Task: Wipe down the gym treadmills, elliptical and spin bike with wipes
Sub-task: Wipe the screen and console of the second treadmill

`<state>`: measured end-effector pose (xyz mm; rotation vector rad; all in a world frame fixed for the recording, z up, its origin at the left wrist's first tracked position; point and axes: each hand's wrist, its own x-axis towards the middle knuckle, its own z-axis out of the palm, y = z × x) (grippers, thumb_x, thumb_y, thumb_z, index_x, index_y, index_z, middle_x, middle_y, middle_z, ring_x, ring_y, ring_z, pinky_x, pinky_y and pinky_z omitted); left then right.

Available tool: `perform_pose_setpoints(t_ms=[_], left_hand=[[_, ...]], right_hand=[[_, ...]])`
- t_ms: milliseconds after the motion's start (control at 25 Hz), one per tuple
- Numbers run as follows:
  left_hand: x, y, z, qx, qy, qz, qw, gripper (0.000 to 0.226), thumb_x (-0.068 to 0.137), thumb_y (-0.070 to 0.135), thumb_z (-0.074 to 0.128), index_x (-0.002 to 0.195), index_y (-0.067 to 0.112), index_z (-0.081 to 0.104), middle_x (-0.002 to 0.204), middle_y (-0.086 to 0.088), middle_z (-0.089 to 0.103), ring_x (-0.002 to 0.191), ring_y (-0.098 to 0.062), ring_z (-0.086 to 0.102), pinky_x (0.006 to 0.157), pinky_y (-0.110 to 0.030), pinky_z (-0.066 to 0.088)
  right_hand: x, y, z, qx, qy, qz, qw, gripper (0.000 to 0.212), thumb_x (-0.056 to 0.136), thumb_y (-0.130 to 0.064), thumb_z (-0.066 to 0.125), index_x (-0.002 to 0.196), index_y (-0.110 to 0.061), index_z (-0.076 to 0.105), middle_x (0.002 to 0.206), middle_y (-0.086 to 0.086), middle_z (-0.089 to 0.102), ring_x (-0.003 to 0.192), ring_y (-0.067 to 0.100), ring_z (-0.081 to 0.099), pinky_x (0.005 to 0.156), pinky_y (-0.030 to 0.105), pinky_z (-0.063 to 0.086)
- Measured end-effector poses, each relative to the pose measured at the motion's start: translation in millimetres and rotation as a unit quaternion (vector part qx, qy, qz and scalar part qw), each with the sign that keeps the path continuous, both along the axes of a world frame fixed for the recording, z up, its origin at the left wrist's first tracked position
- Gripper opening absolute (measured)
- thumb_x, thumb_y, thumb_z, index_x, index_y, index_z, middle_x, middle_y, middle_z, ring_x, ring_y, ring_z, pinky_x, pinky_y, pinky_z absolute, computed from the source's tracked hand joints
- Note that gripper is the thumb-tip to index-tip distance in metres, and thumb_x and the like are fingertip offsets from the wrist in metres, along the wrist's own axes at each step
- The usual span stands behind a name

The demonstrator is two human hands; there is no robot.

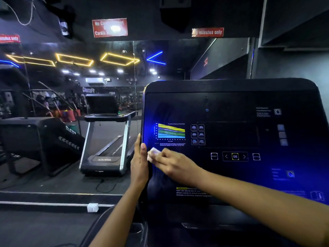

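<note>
Wiping the treadmill console (231, 107) low at its left edge, with a white wipe (153, 152) pinched in the right hand (174, 164). Bracing that edge with the left hand (139, 164), fingers wrapped round it. Next, likely: sweeping right across the panel, lightly over the buttons. Readable: "OK" (235, 156), seemingly "RESET" beside it; "minutes only" on a red sign (207, 32); "CrossFit" lettering (88, 90) far off.

black console (231, 104) – striped yellow-green-blue chart (171, 131); white wipe (153, 152)
</note>
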<state>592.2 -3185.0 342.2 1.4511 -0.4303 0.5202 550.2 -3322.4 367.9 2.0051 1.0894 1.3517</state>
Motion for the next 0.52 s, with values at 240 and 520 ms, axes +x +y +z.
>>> perform_pose_setpoints(t_ms=[240,520], left_hand=[[-8.2,-0.1,3.3,0.046,-0.017,0.034,0.998,0.092,0.070,0.080,0.020,0.147,0.029,0.025,0.135,0.030,0.027,0.126,0.007,0.029,0.098,-0.009,0.023],[-8.1,-0.6,3.6,0.058,-0.011,0.041,0.997,0.088,0.072,0.075,0.018,0.147,0.031,0.026,0.141,0.020,0.034,0.124,0.003,0.034,0.098,-0.016,0.025]], right_hand=[[43.0,-15.2,120.2,0.170,-0.024,0.000,0.985,0.042,0.081,-0.002,0.034,0.107,0.000,0.067,0.107,0.009,0.068,0.078,0.027,0.059,0.064,0.031,0.055],[51.5,11.2,92.5,0.151,0.035,0.005,0.988,0.042,0.080,-0.004,0.035,0.108,-0.002,0.067,0.110,0.009,0.067,0.069,0.026,0.055,0.051,0.029,0.053]])
